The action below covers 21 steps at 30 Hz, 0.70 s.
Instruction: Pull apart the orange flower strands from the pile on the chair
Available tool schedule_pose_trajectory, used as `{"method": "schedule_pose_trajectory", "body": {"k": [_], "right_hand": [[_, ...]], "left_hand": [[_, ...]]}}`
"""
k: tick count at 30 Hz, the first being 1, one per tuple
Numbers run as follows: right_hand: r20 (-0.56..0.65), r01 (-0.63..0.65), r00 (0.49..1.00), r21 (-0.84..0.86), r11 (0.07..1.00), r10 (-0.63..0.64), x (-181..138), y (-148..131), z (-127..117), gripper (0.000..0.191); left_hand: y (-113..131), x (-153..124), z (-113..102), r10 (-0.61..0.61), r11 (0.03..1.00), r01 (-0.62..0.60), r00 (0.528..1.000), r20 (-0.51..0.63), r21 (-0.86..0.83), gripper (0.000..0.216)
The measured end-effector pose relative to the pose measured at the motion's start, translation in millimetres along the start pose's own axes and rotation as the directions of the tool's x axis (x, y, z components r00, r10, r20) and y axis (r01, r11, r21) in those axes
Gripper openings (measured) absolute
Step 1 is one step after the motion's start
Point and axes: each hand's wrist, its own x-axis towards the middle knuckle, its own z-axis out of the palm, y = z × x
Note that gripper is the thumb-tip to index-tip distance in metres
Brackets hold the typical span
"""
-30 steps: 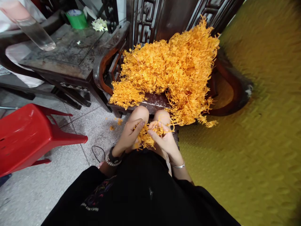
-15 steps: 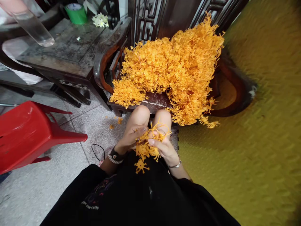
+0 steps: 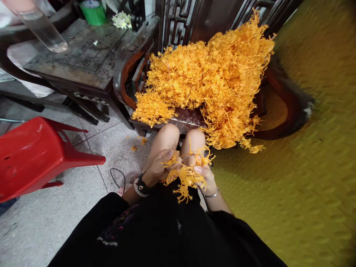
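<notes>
Over my lap, my left hand [image 3: 159, 165] pinches some thin, branching orange plastic flower pieces [image 3: 185, 176]. My right hand [image 3: 208, 180], its thumb uppermost, grips another part of the same bunch. Strands splay out above the right fingers, and one star-shaped piece dangles below, between the hands. The fingertips are partly covered by the pieces. Beyond my knees, a large heap of similar orange pieces [image 3: 205, 74] covers most of a dark wooden chair [image 3: 189, 118]. A smaller clump [image 3: 152, 109] lies at the front left of that seat.
A red plastic stool [image 3: 36, 155] stands at left. On the dark wooden side table [image 3: 80, 61] are a green tape roll [image 3: 94, 13], pale flowers [image 3: 121, 20] and a clear tube-shaped container [image 3: 46, 31]. Orange bits [image 3: 134, 148] lie on the floor. A yellow textured surface [image 3: 278, 193] fills the right.
My hands have moved slightly apart, the right one shifting right. The orange pieces between them are more spread, and the dangling piece has swung right. The view has shifted a little.
</notes>
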Motion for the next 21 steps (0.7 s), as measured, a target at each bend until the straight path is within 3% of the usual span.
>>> {"method": "schedule_pose_trajectory", "body": {"k": [3,5,8,12,14,16,18,20,21], "right_hand": [[0.004,0.087,0.996,0.046,0.995,-0.088,6,5,0,0.046],[-0.02,0.18,0.984,0.071,0.981,-0.179,12,9,1,0.055],[-0.042,0.197,0.98,0.076,0.977,-0.195,16,13,3,0.057],[-0.078,0.124,0.989,0.01,0.992,-0.122,11,13,2,0.046],[-0.112,0.129,0.985,-0.012,0.992,-0.13,6,9,-1,0.038],[-0.157,0.16,0.974,-0.042,0.986,-0.165,4,3,-5,0.035],[-0.228,0.173,0.955,-0.094,0.98,-0.19,4,-2,-8,0.039],[-0.297,0.155,0.934,-0.158,0.975,-0.197,5,-5,-12,0.044],[-0.325,0.146,0.924,-0.187,0.972,-0.201,6,-5,-14,0.045]], "left_hand": [[1,3,-8,0.012,0.917,0.021,0.997,-0.078,0.398,0.056],[1,6,-17,0.021,0.84,0.089,0.98,-0.196,0.536,0.056],[0,10,-29,0.03,0.926,0.079,0.96,-0.28,0.37,0.057],[2,9,-32,-0.036,0.991,0.052,0.991,-0.13,0.125,0.066],[10,14,-34,0.001,0.993,0.011,0.994,-0.106,0.115,0.061],[23,27,-45,0.074,0.98,-0.04,0.983,-0.166,0.196,0.052],[41,50,-64,0.224,0.922,-0.106,0.93,-0.29,0.372,0.044],[62,79,-90,0.465,0.77,-0.13,0.785,-0.41,0.624,0.042],[72,93,-102,0.583,0.639,-0.091,0.705,-0.403,0.764,0.04]]}}
